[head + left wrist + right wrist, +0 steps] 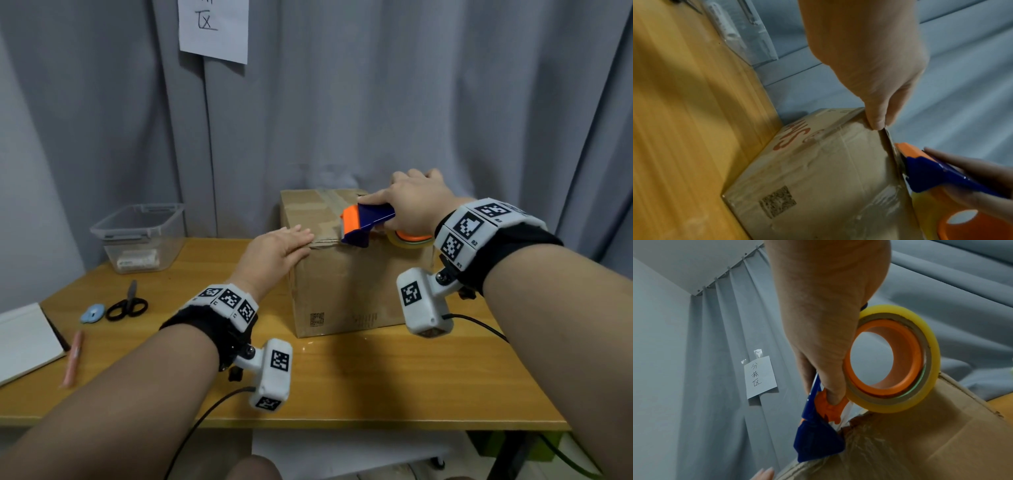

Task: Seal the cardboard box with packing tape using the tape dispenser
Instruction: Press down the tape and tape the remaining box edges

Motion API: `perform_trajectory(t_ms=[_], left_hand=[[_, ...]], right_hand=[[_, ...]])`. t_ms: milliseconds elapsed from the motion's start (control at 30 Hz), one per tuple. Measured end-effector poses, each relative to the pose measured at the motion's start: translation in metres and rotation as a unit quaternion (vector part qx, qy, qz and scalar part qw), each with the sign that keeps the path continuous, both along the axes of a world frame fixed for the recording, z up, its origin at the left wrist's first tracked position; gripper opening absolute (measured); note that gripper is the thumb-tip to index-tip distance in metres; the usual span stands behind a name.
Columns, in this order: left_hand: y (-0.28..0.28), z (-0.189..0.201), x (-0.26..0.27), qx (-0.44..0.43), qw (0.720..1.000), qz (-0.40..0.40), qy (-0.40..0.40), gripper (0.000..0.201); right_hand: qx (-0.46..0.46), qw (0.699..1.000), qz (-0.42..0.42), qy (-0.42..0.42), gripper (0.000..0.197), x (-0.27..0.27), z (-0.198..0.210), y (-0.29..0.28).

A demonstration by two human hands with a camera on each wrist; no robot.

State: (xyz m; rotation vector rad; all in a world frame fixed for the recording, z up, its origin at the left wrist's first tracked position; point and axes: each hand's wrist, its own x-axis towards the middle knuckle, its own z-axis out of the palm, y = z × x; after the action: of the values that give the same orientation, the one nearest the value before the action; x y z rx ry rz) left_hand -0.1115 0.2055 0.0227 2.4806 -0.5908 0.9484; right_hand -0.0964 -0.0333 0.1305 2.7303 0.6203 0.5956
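Note:
A brown cardboard box [346, 291] stands on the wooden table [342, 383]. My left hand [277, 250] lies flat with straight fingers on the box's near top edge, and its fingertips [877, 121] press on that edge. My right hand [414, 202] grips a blue and orange tape dispenser [366, 222] holding a roll of clear yellowish tape [900, 363]. The dispenser's blue nose [816, 441] touches the box's top edge [859, 434], where clear tape lies over the cardboard. A taped seam [329, 202] runs across the top.
A clear plastic bin [140, 236] sits at the table's back left. Black scissors [128, 305], a small blue tape piece [92, 313], a pink pen [73, 359] and a white notebook [24, 342] lie on the left. Grey curtain [342, 102] hangs close behind the box.

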Motion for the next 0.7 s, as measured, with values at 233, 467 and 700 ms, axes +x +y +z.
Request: perform_trajectory(t_ms=[233,467,700], left_hand=[[0.003,-0.004,-0.005,0.040,0.998,-0.020,-0.048,0.030],[-0.013,0.001,0.003,0.105,0.993,0.052,0.001,0.044],[0.026,0.009,0.009,0.154,0.983,0.104,0.005,0.040]], right_hand=[[-0.003,1.000,0.003,0.008,0.050,0.005,0.001,-0.001],[-0.033,0.999,0.009,0.032,0.061,0.007,0.009,0.000],[-0.025,0.997,0.054,0.049,0.078,0.003,0.019,0.012]])
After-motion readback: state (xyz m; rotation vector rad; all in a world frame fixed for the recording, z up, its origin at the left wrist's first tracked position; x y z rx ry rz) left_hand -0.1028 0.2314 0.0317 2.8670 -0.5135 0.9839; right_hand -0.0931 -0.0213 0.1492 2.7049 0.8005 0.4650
